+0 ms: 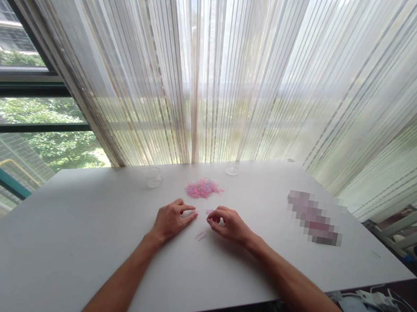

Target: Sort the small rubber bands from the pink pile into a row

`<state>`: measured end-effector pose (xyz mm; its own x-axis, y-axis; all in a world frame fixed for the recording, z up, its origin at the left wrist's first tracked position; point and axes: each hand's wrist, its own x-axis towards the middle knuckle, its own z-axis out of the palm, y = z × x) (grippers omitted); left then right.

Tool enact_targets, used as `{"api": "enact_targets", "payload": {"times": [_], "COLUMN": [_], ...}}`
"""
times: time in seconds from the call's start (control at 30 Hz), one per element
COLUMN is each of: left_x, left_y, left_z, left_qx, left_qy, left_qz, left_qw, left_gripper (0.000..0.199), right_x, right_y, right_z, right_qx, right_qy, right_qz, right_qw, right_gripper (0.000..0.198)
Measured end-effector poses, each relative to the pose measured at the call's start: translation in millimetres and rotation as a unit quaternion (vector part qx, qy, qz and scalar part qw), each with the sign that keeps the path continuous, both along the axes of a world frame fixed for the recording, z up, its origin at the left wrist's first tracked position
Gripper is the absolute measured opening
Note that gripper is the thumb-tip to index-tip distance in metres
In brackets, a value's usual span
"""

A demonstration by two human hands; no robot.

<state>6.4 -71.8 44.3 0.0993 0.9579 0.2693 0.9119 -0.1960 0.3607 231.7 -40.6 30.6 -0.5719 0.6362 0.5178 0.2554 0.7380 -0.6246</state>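
Note:
My left hand (173, 221) rests on the white table, index finger and thumb stretched forward with a gap between them. A tiny pale pink piece shows by their tips, but I cannot make out whether they touch it. Opposite, my right hand (229, 225) is curled, with thumb and forefinger brought together; anything pinched there is hidden. Between the hands and nearer to me lie a few thin pink loop-like pieces (200, 236). Beyond both hands sits a loose heap of small pink, blue and lilac loop-like pieces (202, 189), perhaps little rubber bands.
The white table (96, 244) reaches to a sheer striped curtain (246, 76). A clear round dish (232, 171) stands at the back, and a clear container (154, 182) left of the heap. A blurred-out dark red object (314, 218) lies right. Cables (384, 302) sit past the right edge.

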Motion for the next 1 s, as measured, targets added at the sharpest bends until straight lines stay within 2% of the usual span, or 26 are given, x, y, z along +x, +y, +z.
{"api": "enact_targets", "payload": {"times": [0.47, 0.63, 0.8, 0.9, 1.0], "left_x": [0, -41, -93, -101, -97], "left_y": [4, 0, -8, -11, -11], "left_z": [0.2, 13.9, 22.2, 21.1, 19.1], "left_qx": [0.008, 0.021, -0.051, -0.104, -0.129], "left_qy": [-0.013, -0.025, -0.053, -0.085, -0.1], "left_qz": [-0.008, 0.004, 0.039, 0.013, -0.011], "left_qw": [1.0, 0.999, 0.997, 0.991, 0.987], "left_gripper": [0.028, 0.039, 0.04, 0.046, 0.043], "right_x": [0, 0, -1, 0, 0], "right_y": [0, 1, 1, 1, 1], "right_z": [0, -1, -2, -2, -2], "right_qx": [-0.005, -0.006, -0.009, -0.006, -0.006], "right_qy": [-0.005, 0.008, 0.007, 0.001, 0.003], "right_qz": [0.0, -0.003, -0.001, -0.001, -0.008], "right_qw": [1.0, 1.0, 1.0, 1.0, 1.0], "right_gripper": [0.008, 0.009, 0.009, 0.009, 0.009]}}
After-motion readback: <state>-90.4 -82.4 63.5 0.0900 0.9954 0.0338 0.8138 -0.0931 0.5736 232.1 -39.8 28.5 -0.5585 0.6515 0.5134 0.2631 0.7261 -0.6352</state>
